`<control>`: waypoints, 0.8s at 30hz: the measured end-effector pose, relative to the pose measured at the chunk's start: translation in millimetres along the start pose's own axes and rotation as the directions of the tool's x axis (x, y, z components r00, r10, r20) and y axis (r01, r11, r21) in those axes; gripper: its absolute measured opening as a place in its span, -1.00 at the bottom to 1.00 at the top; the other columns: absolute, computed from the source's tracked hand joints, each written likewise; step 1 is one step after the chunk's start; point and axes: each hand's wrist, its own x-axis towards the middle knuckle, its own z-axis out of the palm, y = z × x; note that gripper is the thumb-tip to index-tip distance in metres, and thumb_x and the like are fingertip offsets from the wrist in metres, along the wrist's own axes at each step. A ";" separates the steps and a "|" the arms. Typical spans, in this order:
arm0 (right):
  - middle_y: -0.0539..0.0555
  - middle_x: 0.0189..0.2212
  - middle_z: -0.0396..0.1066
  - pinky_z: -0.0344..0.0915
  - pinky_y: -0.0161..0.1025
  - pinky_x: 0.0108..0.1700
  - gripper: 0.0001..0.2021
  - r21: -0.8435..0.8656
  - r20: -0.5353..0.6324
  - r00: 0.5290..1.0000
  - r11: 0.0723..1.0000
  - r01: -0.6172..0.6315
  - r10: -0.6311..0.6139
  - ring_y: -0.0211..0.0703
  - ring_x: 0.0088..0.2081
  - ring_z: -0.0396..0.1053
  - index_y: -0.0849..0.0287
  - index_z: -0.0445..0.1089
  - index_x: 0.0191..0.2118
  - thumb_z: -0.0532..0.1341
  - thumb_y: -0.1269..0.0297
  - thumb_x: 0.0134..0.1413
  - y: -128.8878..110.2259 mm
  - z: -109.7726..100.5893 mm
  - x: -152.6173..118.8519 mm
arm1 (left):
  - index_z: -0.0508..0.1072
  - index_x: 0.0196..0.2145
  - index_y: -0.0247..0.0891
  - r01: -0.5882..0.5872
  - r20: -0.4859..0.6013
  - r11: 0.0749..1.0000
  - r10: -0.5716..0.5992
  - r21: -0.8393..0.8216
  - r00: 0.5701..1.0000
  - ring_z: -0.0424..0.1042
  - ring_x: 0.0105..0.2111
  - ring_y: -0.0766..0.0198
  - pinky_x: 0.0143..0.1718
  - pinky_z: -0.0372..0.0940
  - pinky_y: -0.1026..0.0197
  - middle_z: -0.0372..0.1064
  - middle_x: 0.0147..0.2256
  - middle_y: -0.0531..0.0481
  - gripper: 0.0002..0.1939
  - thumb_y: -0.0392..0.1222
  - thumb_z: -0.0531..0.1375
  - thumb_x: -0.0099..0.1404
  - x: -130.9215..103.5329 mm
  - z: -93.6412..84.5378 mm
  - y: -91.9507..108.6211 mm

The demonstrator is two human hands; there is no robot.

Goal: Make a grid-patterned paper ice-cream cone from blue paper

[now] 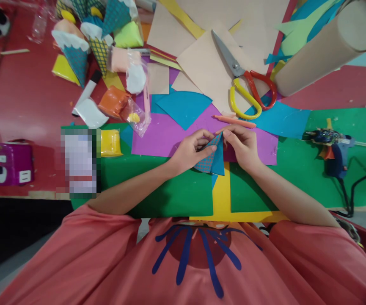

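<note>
Between my hands is a blue paper piece with a grid pattern point(206, 161), folded or rolled toward a point at its top. My left hand point(194, 149) closes on its left side, thumb across the patterned face. Thumb and fingertips of my right hand point(241, 144) pinch the top tip. A plain blue flap shows on the right side of the piece. Just beyond my hands lie a blue paper fan shape point(185, 106) and an orange pen point(236, 121) on purple sheet point(157, 135). Red and yellow handled scissors point(236, 67) rest open on beige paper.
Finished-looking paper cones point(75, 55) and clay packets point(114, 101) lie at the back left. A glue gun point(337, 154) with a cable is at right, a beige roll point(325, 48) behind it. At left are a blurred-out rectangle point(81, 163) and a purple power box point(10, 164).
</note>
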 end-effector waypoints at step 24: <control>0.01 -0.49 0.45 0.45 -0.12 -0.30 -0.61 0.023 -0.015 1.000 1.000 0.006 -0.006 -0.16 -0.40 0.44 0.09 0.42 -0.42 0.24 -0.17 0.04 3.4 1.3 0.2 | 0.30 -0.28 -0.21 0.032 0.002 0.999 -0.032 0.007 0.999 0.47 -0.41 0.38 -0.40 0.34 0.36 0.45 -0.36 0.07 -0.56 0.15 0.34 0.13 -0.7 -0.2 0.4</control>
